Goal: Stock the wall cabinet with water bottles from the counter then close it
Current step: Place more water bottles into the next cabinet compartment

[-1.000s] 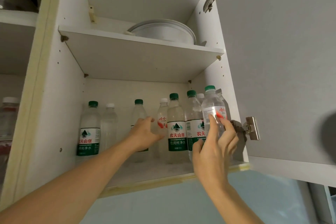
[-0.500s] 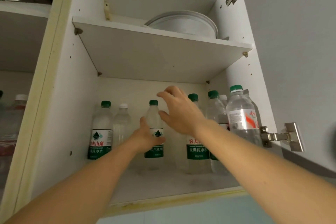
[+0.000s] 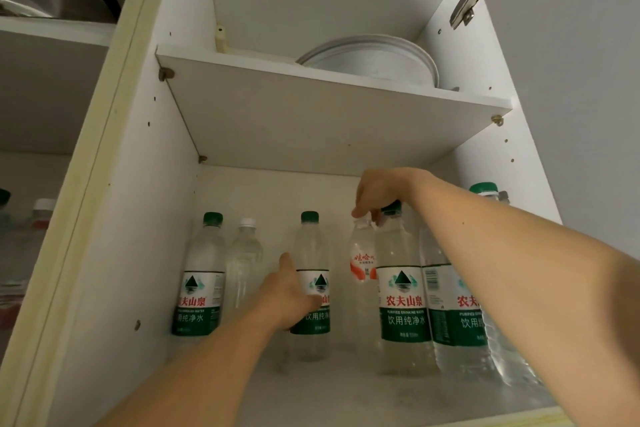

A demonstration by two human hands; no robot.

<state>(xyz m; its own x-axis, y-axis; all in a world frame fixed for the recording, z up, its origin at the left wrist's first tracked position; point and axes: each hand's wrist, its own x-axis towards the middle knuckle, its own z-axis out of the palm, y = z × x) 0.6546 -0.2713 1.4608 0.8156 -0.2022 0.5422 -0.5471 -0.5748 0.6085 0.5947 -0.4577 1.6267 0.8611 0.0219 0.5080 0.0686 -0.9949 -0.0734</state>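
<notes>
At the far left, beyond the cabinet's side panel, a neighbouring compartment (image 3: 41,107) holds a few blurred bottles, too dim to tell apart. The wall cabinet (image 3: 138,218) stands open, with its door (image 3: 588,80) swung out to the right.

On the lower shelf (image 3: 363,395), near its left edge, a green-capped bottle (image 3: 201,281) with a green and white label stands upright close to the side panel. Just beside it, set further back, is a clear white-capped bottle (image 3: 245,253) with no label showing. Next comes a second green-capped bottle (image 3: 311,288); the left hand (image 3: 289,302) grips it at the label, thumb up along its left side and fingers curled round the front.

Right of that, toward the back edge, a small bottle with a red and white label (image 3: 362,260) stands upright. The right hand (image 3: 379,192) comes down over it from above, its fingers pinching the cap. Touching that bottle on its right is a larger green-labelled bottle (image 3: 401,302), its cap partly hidden under the same hand. Further right, another green-labelled bottle (image 3: 453,305) and a clear ribbed bottle (image 3: 505,350) crowd the shelf's right edge, partly hidden behind the right forearm.

On the upper shelf (image 3: 329,107), toward its right back corner, sits a stack of white plates (image 3: 377,59).
</notes>
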